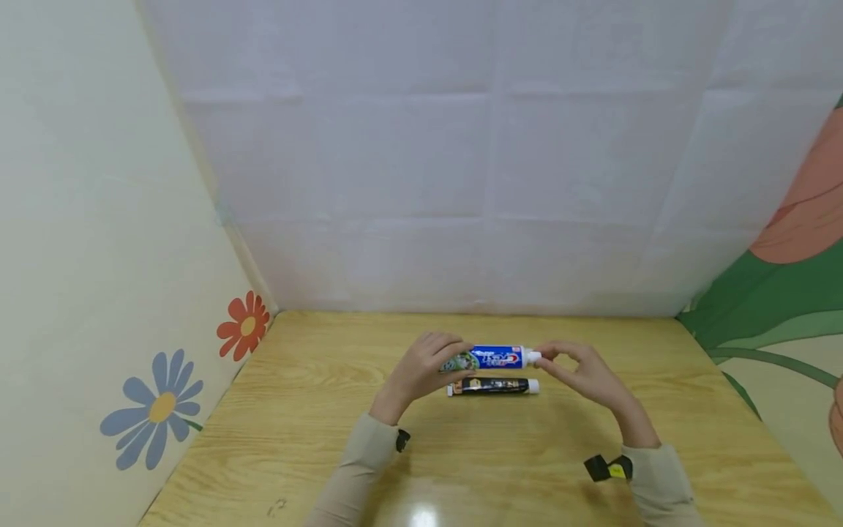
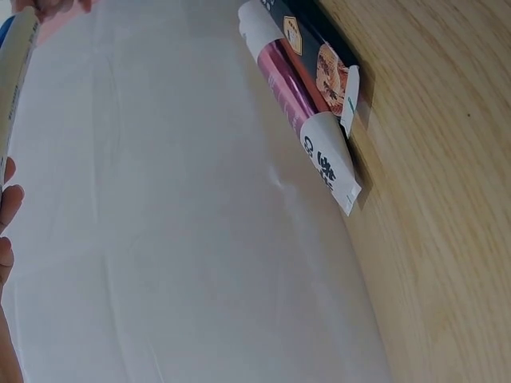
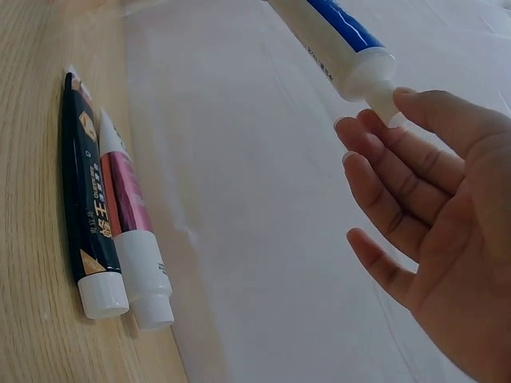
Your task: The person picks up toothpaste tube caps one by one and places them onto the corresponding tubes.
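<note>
A blue and white toothpaste tube is held level above the table, its capped end toward the right. My left hand grips its tail end. With thumb and fingertips, my right hand pinches the white cap; the other fingers are spread below it. Under the held tube, a black toothpaste tube with a white cap lies on the table. Alongside it rests a pink and white tube, hidden in the head view behind the held one.
The wooden table meets a white cloth backdrop at its far edge. Side panels with painted flowers stand left and right, including a red flower. Black straps sit at the wrists over light sleeves.
</note>
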A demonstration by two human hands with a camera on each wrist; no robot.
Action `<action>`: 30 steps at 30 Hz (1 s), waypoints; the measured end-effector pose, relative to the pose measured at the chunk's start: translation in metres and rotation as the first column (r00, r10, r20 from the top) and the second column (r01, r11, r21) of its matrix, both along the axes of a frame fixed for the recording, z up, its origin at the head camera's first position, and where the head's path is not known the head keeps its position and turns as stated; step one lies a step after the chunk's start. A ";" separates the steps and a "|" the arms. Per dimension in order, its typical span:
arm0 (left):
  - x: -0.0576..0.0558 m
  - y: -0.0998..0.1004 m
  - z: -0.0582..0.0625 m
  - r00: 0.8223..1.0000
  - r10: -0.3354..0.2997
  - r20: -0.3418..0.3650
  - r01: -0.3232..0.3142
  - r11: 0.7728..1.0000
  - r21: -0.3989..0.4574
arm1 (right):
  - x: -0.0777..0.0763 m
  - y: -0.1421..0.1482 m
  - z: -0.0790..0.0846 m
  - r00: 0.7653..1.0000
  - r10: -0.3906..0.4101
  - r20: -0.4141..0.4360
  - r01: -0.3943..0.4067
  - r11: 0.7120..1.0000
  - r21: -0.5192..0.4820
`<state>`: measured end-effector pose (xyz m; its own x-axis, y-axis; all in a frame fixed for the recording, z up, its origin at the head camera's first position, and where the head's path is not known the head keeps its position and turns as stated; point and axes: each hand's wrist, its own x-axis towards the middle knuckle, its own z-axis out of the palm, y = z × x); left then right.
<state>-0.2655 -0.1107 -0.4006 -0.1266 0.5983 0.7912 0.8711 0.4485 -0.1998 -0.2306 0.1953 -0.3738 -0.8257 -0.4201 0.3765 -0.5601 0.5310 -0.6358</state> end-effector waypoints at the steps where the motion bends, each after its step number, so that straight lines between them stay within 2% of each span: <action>1: 0.000 0.000 0.000 1.000 -0.002 -0.001 0.002 1.000 0.000 | 0.000 0.000 0.000 1.000 0.002 0.000 -0.002 1.000 -0.001; 16: 0.000 0.001 0.001 1.000 0.002 -0.017 -0.002 1.000 -0.002 | -0.002 0.002 -0.001 0.999 0.030 0.031 -0.030 1.000 0.008; 26: 0.002 0.001 0.002 1.000 0.003 -0.019 -0.003 1.000 0.000 | -0.003 0.001 -0.002 0.995 0.088 0.051 -0.088 0.996 -0.014; 30: 0.001 0.002 0.003 1.000 0.001 -0.020 -0.001 1.000 0.001 | 0.007 -0.007 0.014 0.993 0.089 0.078 -0.089 0.996 -0.010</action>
<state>-0.2642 -0.1088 -0.3977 -0.1114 0.5977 0.7939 0.8664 0.4497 -0.2170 -0.2235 0.1879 -0.3600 -0.8123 -0.4910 0.3149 -0.5532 0.4773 -0.6828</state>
